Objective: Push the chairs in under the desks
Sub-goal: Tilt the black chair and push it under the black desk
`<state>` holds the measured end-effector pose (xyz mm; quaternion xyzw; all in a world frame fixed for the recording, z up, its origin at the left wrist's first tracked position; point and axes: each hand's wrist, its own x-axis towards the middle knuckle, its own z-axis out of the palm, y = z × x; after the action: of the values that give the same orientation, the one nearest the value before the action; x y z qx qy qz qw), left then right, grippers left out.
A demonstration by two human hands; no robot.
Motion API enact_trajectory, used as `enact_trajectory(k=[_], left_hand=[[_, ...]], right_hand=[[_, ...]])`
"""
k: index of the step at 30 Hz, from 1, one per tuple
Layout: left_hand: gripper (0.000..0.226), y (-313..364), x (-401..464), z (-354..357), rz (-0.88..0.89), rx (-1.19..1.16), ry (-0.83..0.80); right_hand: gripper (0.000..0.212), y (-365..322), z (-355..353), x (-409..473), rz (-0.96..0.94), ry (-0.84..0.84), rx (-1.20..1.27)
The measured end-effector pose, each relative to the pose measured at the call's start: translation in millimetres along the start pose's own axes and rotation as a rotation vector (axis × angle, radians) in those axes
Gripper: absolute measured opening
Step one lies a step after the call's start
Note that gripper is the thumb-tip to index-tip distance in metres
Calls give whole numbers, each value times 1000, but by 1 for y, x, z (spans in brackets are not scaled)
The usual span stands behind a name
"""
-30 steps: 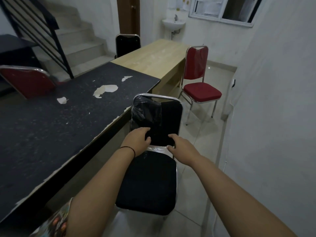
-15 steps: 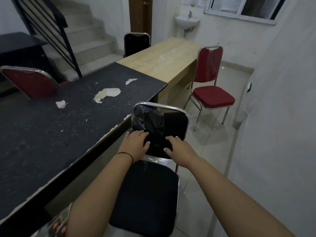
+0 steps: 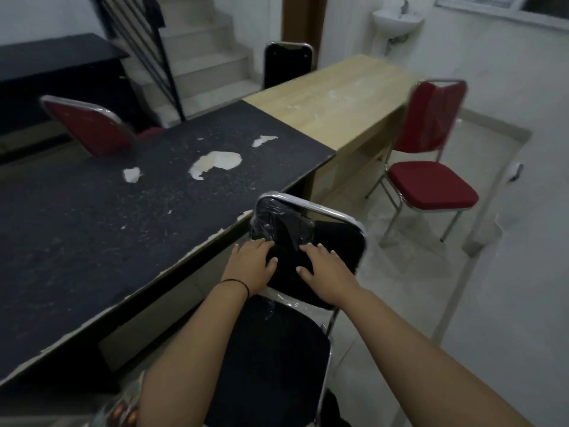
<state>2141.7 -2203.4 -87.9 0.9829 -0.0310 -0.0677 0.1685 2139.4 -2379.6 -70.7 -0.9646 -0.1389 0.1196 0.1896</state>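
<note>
Head view, items listed nearest first. Black chair (image 3: 271,359): padded seat at the bottom centre, chrome frame, backrest partly wrapped in clear plastic; it stands beside the long edge of the black desk (image 3: 92,229), seat out in the open floor, not under the top. Left hand (image 3: 251,261): flat on the front of the chair's backrest, fingers straight and spread, gripping nothing; a thin black band circles the wrist. Right hand (image 3: 323,272): flat on the same backrest just beside the left one, fingers likewise extended, pressing and not curled round anything. Black desk: dark, speckled top with several pale patches where the surface has peeled, chipped along the near edge. Wooden desk (image 3: 332,97): light top, butted end to end against the black desk's far end. Red chair (image 3: 431,167): on the right of the wooden desk, turned partly away, seat fully clear of the desk. Second red chair (image 3: 89,124): on the far side of the black desk, only its tilted backrest plainly showing. Second black chair (image 3: 288,64): behind the wooden desk's far side, backrest visible above the top. Staircase (image 3: 200,57) with dark railing, far left. Small wall basin (image 3: 395,21), far right corner.
</note>
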Motion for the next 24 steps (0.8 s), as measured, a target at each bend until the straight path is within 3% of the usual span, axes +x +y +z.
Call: enact_trajectory(k=[12, 24], left_hand=[[47, 16, 13, 2, -380, -99, 124], [47, 30, 3, 24, -447, -126, 136]], right_hand=[[52, 10, -31, 84, -366, -247, -61], [55, 22, -26, 92, -406, -316, -30]])
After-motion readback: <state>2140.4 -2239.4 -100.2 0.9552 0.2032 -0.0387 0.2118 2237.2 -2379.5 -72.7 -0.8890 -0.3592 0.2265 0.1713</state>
